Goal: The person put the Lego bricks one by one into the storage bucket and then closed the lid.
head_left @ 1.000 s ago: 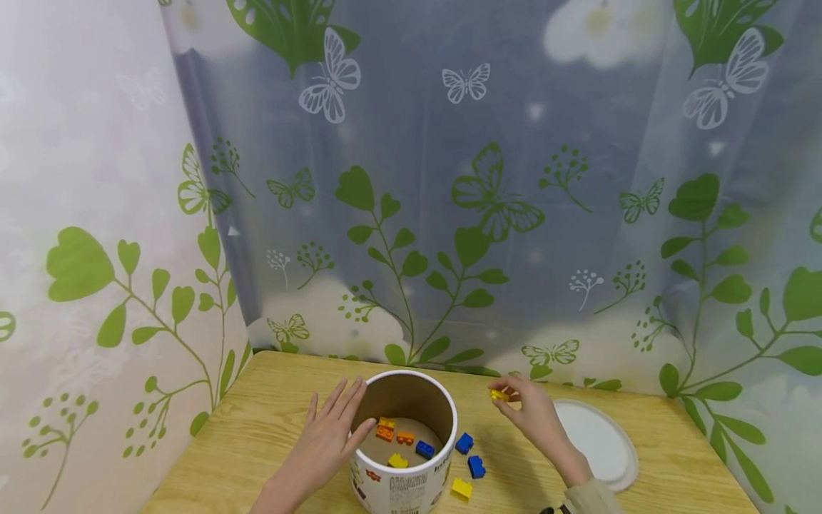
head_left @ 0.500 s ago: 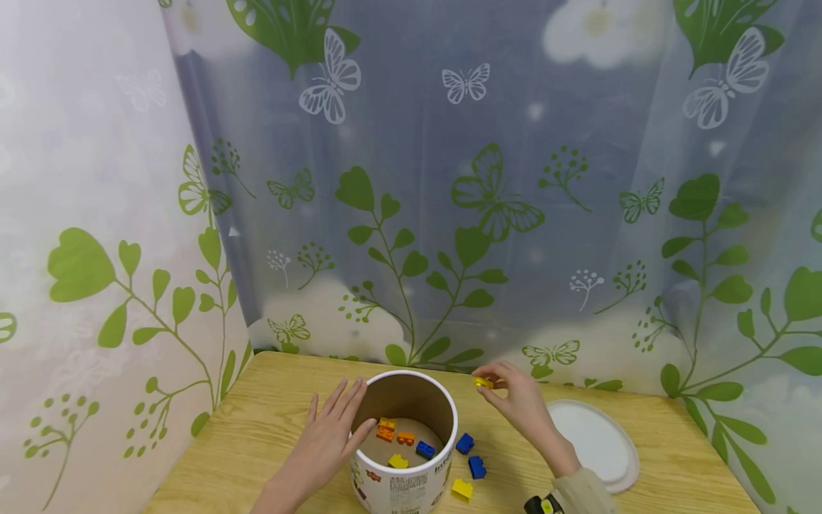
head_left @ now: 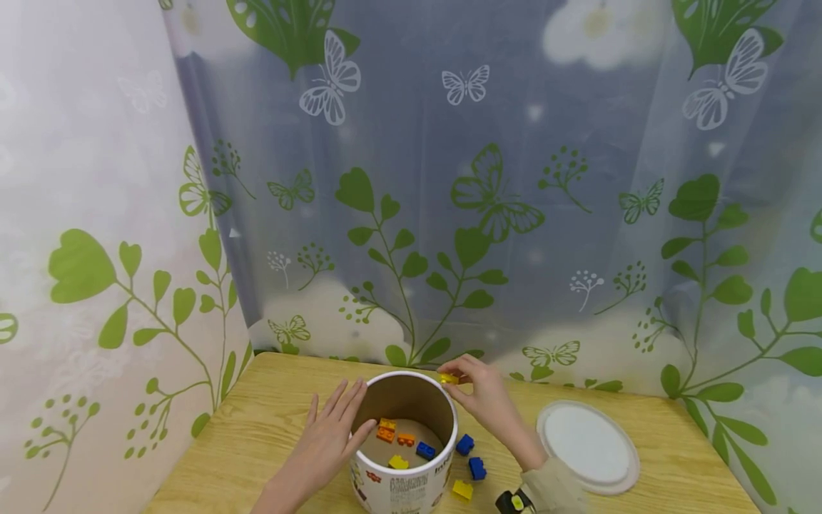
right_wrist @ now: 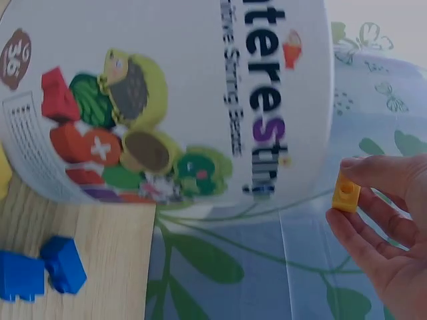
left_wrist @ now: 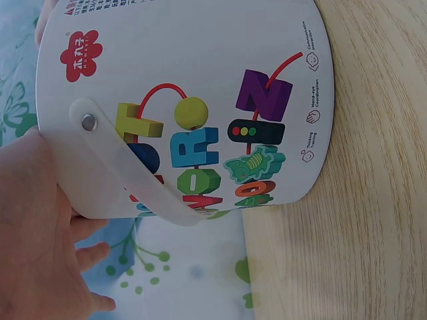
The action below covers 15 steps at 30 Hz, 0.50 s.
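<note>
A white round bucket (head_left: 403,492) with printed pictures stands on the table, its top uncovered. My left hand (head_left: 324,439) rests against the bucket's left rim with fingers straight; in the left wrist view its thumb side meets the wall near a white plastic handle (left_wrist: 133,167). Between thumb and fingers, my right hand (head_left: 481,396) pinches a yellow toy brick (right_wrist: 346,194) at the right rim of the bucket. Inside the bucket lie several bricks, among them an orange brick (head_left: 406,439), a blue brick (head_left: 425,450) and a yellow brick (head_left: 398,462).
Right of the bucket, two blue bricks (head_left: 477,468) and a yellow brick (head_left: 462,490) lie on the wooden table (head_left: 282,385). Farther right is a round white lid (head_left: 587,446). A patterned curtain (head_left: 411,214) hangs along the table's back edge.
My right hand has moved left with the yellow brick, from over the table to the bucket's rim. The left hand and the loose bricks have stayed put.
</note>
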### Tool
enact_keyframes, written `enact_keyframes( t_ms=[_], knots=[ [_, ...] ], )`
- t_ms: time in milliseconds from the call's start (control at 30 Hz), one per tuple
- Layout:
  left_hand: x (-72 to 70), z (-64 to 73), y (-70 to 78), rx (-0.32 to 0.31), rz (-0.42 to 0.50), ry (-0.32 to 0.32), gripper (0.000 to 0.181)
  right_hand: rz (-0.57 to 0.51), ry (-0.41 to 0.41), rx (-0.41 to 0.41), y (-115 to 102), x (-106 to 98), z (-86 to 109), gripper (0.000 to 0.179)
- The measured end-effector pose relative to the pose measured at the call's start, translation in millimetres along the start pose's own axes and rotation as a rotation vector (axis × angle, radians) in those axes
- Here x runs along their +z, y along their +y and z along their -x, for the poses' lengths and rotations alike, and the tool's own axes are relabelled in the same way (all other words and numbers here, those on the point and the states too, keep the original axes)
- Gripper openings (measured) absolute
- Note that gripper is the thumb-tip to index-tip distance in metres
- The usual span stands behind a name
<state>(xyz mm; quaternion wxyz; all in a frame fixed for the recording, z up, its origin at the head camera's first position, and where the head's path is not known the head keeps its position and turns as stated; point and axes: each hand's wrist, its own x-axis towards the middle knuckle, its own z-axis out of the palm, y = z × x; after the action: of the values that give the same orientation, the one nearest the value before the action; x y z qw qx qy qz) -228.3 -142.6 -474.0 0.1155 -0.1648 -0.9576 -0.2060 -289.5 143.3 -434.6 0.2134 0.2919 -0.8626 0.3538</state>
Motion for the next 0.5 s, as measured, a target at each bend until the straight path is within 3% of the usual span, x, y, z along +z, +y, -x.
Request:
enact_keyframes(
  t_ms=[300, 500],
  knots=[
    [0.0, -0.7, -0.2, -0.006, -0.005, -0.005, 0.068, -0.074, -0.079, -0.002, -12.9, 18.4, -5.1, 0.021],
    [0.3, -0.2, 0.2, -0.006, -0.012, -0.003, 0.068, -0.02, -0.075, -0.041, -13.5, 30.9, -3.9, 0.022]
  ],
)
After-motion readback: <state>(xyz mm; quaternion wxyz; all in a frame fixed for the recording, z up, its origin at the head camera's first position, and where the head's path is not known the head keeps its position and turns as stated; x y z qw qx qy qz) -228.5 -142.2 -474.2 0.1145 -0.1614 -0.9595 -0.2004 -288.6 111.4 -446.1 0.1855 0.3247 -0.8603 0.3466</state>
